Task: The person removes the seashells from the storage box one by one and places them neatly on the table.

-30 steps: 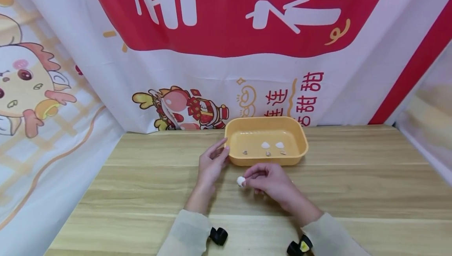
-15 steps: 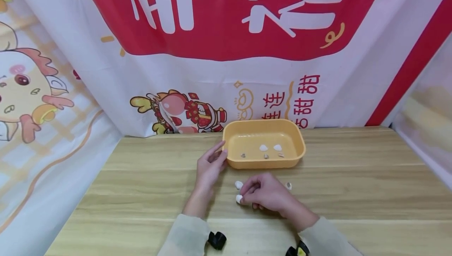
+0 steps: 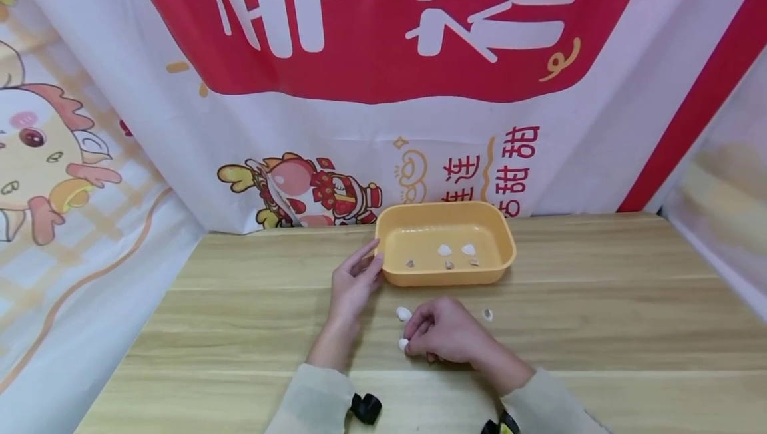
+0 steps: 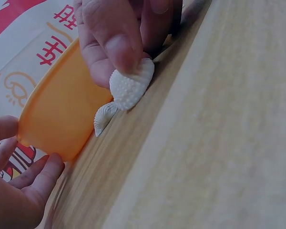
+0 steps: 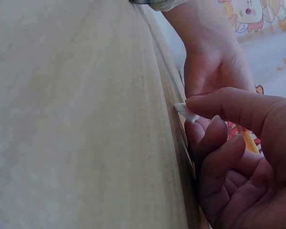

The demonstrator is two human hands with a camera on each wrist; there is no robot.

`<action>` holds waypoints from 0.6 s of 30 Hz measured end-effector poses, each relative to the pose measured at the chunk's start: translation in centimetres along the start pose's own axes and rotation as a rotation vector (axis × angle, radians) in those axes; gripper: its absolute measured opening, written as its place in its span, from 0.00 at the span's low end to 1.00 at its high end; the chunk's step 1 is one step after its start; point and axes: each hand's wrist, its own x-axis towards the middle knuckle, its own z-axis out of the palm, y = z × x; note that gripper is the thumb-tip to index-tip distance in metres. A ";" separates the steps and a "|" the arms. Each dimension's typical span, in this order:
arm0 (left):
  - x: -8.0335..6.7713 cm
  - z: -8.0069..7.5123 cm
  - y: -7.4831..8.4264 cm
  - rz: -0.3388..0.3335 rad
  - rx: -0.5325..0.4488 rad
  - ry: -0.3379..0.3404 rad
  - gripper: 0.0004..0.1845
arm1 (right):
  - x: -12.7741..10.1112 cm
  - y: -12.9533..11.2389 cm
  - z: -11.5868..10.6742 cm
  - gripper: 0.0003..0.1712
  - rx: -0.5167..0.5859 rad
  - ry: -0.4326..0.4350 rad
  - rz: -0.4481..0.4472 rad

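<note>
My right hand (image 3: pixel 449 333) pinches a white, bumpy seashell (image 4: pixel 131 86) between thumb and fingers, low over the wooden table. Another white ribbed seashell (image 4: pixel 104 118) lies on the table just beyond it, towards a yellow plastic basin (image 3: pixel 446 279). My left hand (image 3: pixel 355 284) rests its fingertips and thumb against the outside of the basin's left end. In the right wrist view the pinched shell shows edge-on at the fingertips. Inside the basin lie two white shells (image 3: pixel 444 249) in a row, with several small brownish shells (image 3: pixel 449 265) in front of them.
A whitish shell with a dark patch (image 3: pixel 488 315) lies on the table (image 3: pixel 599 301) to the right of my right hand. Behind the basin hangs a printed red and white cloth (image 3: pixel 359 121), close to the table's back edge. More cloth hangs at both sides.
My right hand has brought the pinched shell down and nearer to me, uncovering the dark-patched shell on the right. Another white shell now shows on the table. My left hand stays at the basin.
</note>
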 end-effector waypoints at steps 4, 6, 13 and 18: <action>-0.1 -0.1 -0.1 -0.007 -0.002 0.005 0.20 | -0.1 0.0 0.3 0.09 -0.003 0.004 -0.001; -0.2 -0.2 -0.3 -0.014 0.002 0.012 0.20 | -0.1 0.1 0.4 0.09 0.000 0.000 -0.004; 0.0 -0.1 -0.4 -0.013 0.015 0.007 0.20 | 0.0 0.5 0.5 0.09 -0.004 0.016 -0.022; 0.1 0.0 -0.2 -0.004 0.015 0.007 0.20 | 0.1 0.4 0.3 0.09 -0.012 0.012 -0.015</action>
